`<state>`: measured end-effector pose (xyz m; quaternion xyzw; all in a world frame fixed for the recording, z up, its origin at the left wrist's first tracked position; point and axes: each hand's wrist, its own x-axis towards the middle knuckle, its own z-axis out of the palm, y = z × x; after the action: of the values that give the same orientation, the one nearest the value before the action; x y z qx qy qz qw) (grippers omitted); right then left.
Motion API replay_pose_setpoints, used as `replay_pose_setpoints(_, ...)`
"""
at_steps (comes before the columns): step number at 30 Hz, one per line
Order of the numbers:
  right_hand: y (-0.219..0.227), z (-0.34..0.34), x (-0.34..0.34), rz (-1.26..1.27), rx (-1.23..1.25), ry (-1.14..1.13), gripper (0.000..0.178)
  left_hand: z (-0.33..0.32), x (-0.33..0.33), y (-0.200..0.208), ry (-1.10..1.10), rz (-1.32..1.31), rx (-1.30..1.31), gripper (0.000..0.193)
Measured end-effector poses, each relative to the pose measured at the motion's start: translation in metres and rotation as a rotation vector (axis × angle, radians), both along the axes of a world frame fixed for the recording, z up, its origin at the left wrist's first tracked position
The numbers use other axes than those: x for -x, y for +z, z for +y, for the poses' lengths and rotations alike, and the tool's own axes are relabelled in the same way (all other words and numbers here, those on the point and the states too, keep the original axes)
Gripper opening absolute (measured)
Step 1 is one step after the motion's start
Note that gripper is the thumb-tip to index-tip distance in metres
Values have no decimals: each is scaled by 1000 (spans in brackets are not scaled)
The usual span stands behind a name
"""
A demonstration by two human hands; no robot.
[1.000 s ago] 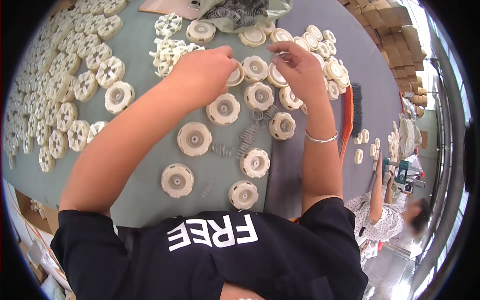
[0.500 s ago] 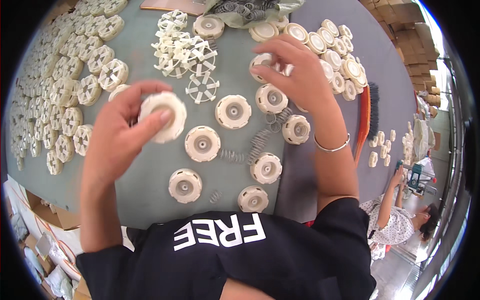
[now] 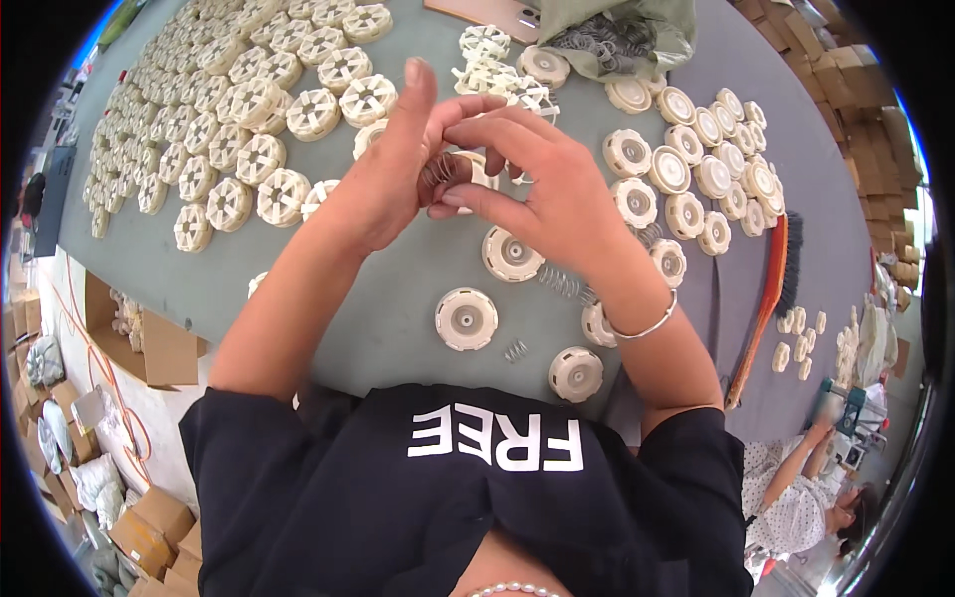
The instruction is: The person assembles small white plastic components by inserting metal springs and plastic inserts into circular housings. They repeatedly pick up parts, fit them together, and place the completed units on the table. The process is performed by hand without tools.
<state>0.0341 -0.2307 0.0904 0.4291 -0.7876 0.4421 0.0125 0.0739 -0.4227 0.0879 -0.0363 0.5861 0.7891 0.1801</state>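
Observation:
My left hand (image 3: 393, 169) and my right hand (image 3: 542, 174) meet above the table. A metal coil spring (image 3: 441, 171) sits between them. The left thumb points up, while other fingers of that hand curl beside the coil. My right thumb and fingers close round the spring from the other side. Part of a cream plastic piece (image 3: 479, 169) shows between my right fingers; whether it is held is unclear. Beneath my hands lie round cream caps, including one cap (image 3: 512, 254) and another cap (image 3: 467, 319), with a loose spring (image 3: 515, 351) nearby.
Rows of spoked cream discs (image 3: 284, 194) cover the left. White spoked inserts (image 3: 487, 75) and a bag of springs (image 3: 622, 40) lie at the back. More caps (image 3: 686, 139) and a red brush (image 3: 781, 284) are right. A person (image 3: 796, 497) works at far right.
My hands have come together, the right moving left. The spring now shows between them. The cap pinched in my left hand is no longer plainly visible there. The view has turned, shifting the table rightward.

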Motion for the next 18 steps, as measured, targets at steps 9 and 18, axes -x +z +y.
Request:
replay_pose_setpoints(9, -8, -7, 1, -187, -5, -99, 30, 6, 2, -6, 94, 187, 197, 100)
replay_pose_setpoints(18, -16, -13, 7, 292, -422, 121, 29, -124, -134, 49, 265, 547, 1253, 73)
